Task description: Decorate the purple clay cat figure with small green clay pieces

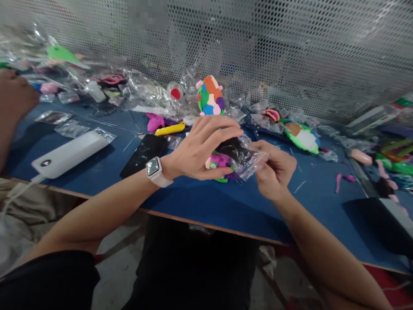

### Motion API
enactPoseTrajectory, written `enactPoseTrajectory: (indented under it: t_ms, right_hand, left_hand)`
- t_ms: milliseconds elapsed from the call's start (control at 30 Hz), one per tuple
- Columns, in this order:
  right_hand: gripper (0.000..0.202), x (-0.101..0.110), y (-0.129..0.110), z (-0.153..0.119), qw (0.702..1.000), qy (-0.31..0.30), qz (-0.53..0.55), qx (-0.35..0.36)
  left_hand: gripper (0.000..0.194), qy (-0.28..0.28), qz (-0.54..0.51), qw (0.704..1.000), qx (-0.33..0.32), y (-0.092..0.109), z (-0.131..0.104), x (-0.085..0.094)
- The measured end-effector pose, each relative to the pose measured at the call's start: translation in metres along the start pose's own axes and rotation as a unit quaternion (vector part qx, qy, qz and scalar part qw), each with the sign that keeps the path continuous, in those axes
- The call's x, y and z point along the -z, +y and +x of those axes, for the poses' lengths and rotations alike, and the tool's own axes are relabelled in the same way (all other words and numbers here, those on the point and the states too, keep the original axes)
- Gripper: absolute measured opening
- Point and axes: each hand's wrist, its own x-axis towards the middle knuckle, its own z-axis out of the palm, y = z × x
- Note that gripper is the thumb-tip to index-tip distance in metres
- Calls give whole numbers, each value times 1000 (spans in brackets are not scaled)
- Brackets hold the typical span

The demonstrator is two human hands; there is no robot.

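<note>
Holding a small clear plastic bag (247, 157) above the blue table (200, 202), the person works with both hands near the middle of the view; no brand, label or writing can be read on anything here, and the square face of the wristwatch (154, 168) on the left wrist shows only glare. The left hand (201, 148) curves over the bag from the left, its fingers fanned out across the top and its thumb closed in underneath, so the bag's contents sit loosely cupped rather than squeezed. Inside the bag lie a dark piece and a multicoloured clay figure (219, 165) in pink, purple and green, partly hidden by the palm. The right hand (275, 170) meets the bag from the right, its fingertips pressed together and pinching the bag's edge. Behind the hands a taller multicoloured clay figure (211, 95) stands upright among crumpled clear wrappers (151, 92), against a perforated metal screen (290, 51). A black phone (143, 154) lies flat just left of the left wrist, and a white power bank (69, 153) lies farther left with a cable running off the table edge. A green and white clay piece (303, 137) rests to the right, well apart from the hands. Another person's hand (14, 97) shows at the far left edge.
</note>
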Motion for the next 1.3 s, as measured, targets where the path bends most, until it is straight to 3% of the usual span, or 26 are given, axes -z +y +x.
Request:
enactPoseTrajectory:
  t_ms: [133,300,400,567,900,1300]
  right_hand:
    - [12,-3,5,0,998,16,64,-23]
    - [21,-5,5,4,996,82,42,-12]
    - [14,-3,4,4,998,69,-10,4]
    - [21,-1,7,2,996,61,-70,-1]
    - [32,-1,8,0,997,13,-70,31]
    - [31,-1,-7,5,982,-24,-174,70]
  left_hand:
    - [53,-26,17,1000,-3,1,-2,-4]
    - [50,8,25,1000,17,0,-5,-8]
    - [51,5,29,999,40,0,-5,-7]
    - [58,-6,7,998,65,0,-5,-4]
    - [57,-26,35,999,19,1,-3,-5]
    - [62,-48,87,995,10,13,0,-7]
